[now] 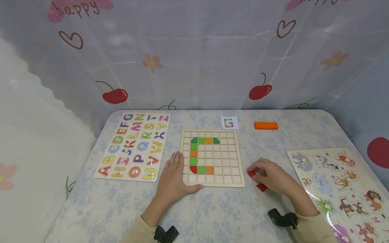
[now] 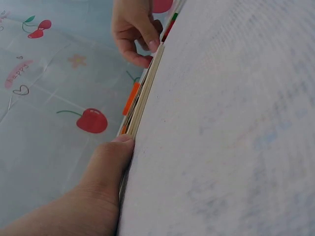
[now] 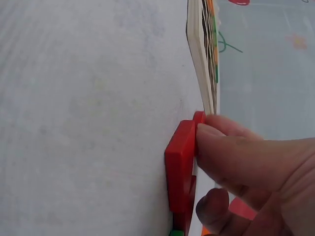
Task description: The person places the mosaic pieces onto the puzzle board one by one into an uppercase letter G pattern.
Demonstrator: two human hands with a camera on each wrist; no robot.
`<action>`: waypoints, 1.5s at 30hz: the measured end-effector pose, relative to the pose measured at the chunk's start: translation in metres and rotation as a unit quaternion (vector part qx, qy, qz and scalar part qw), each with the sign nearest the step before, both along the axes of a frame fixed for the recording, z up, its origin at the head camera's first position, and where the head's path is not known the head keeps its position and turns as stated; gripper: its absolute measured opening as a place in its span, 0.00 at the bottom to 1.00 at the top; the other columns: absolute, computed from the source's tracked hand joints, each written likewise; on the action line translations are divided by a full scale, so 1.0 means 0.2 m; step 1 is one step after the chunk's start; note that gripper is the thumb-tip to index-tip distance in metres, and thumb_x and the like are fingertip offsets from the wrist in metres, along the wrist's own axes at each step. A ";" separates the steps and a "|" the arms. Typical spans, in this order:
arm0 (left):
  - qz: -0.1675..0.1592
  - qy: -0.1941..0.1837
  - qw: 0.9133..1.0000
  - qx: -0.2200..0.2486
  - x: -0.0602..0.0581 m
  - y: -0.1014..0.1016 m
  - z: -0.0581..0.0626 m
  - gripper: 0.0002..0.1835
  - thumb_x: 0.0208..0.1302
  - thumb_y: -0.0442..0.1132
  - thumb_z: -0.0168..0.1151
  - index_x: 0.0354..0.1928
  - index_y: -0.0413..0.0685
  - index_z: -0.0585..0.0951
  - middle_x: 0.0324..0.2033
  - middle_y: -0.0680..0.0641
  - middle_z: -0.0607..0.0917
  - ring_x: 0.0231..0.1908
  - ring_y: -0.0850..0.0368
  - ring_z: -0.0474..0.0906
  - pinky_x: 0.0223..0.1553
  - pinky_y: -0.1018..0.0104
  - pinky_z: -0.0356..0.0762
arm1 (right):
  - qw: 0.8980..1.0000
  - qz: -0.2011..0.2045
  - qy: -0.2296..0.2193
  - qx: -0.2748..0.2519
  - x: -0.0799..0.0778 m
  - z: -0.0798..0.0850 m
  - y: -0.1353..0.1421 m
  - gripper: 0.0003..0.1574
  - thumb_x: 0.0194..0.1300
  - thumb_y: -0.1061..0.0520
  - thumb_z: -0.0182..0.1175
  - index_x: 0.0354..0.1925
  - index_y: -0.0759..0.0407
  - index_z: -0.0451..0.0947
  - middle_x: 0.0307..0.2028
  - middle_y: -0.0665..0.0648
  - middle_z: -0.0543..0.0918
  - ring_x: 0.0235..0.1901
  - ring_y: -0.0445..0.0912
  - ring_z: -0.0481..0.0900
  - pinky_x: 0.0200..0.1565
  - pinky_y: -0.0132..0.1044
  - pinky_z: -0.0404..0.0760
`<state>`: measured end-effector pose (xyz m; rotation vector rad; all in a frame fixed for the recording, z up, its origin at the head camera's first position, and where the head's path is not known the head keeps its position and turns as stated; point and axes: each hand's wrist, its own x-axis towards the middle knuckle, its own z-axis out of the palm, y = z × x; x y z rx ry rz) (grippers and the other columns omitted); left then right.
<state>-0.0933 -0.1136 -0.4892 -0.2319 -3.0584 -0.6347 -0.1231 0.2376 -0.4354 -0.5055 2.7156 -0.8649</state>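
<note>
A wooden grid board (image 1: 226, 157) lies mid-table, with green, orange and red pieces set in some squares, among them a red corner piece (image 1: 193, 169). My left hand (image 1: 173, 179) rests at its left edge, fingers straight and thumb along the front edge. To the right of the board, my right hand (image 1: 270, 175) pinches a small red piece (image 1: 251, 173) between thumb and fingers, at table level. Another red piece (image 1: 261, 187) lies just under that hand. In the right wrist view this loose red block (image 3: 179, 157) shows beside the thumb, and a bit of green (image 3: 177, 232) lies below.
A card with a coloured G pattern (image 1: 230, 123) lies behind the board, and an orange bar (image 1: 266, 126) is to its right. An alphabet puzzle (image 1: 130, 148) lies on the left. An animal puzzle (image 1: 343, 192) occupies the right side. A printed curtain (image 1: 194, 67) hangs behind the table.
</note>
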 end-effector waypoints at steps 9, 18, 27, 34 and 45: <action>0.001 -0.001 1.000 0.003 0.00 0.00 -0.01 0.73 0.41 0.83 0.59 0.79 0.43 0.45 0.79 0.45 0.46 0.80 0.51 0.39 0.79 0.52 0.42 | 0.998 -0.042 0.015 0.048 -0.01 -0.01 -0.01 0.15 0.63 0.51 0.68 0.47 0.52 0.80 0.43 0.53 0.81 0.40 0.45 0.75 0.42 0.40 0.76; 0.001 -0.003 1.000 0.001 0.00 0.00 -0.01 0.72 0.41 0.83 0.60 0.79 0.44 0.46 0.80 0.46 0.47 0.80 0.52 0.39 0.79 0.52 0.42 | 0.999 -0.033 -0.027 0.001 -0.02 -0.02 -0.03 0.09 0.64 0.58 0.66 0.40 0.51 0.76 0.38 0.52 0.79 0.32 0.45 0.73 0.35 0.34 0.75; 0.001 -0.004 1.000 -0.001 0.00 0.00 0.00 0.72 0.41 0.82 0.60 0.79 0.43 0.46 0.79 0.46 0.47 0.80 0.51 0.40 0.79 0.52 0.43 | 0.997 -0.029 -0.045 -0.059 -0.04 0.00 -0.06 0.09 0.66 0.57 0.65 0.43 0.50 0.75 0.39 0.53 0.79 0.24 0.43 0.70 0.23 0.31 0.72; 0.001 -0.003 1.000 -0.006 0.00 0.00 0.00 0.72 0.41 0.83 0.59 0.79 0.43 0.46 0.79 0.45 0.47 0.79 0.51 0.40 0.79 0.52 0.43 | 0.994 0.009 -0.069 -0.090 -0.07 0.02 -0.22 0.08 0.66 0.57 0.65 0.43 0.50 0.76 0.38 0.52 0.79 0.27 0.45 0.73 0.28 0.32 0.74; 0.004 0.000 1.000 0.001 0.00 0.00 0.00 0.71 0.42 0.82 0.61 0.79 0.42 0.48 0.79 0.45 0.48 0.79 0.51 0.41 0.79 0.52 0.44 | 0.992 0.048 -0.071 -0.095 -0.10 -0.02 -0.45 0.05 0.66 0.60 0.64 0.39 0.50 0.78 0.33 0.48 0.80 0.31 0.44 0.75 0.35 0.32 0.76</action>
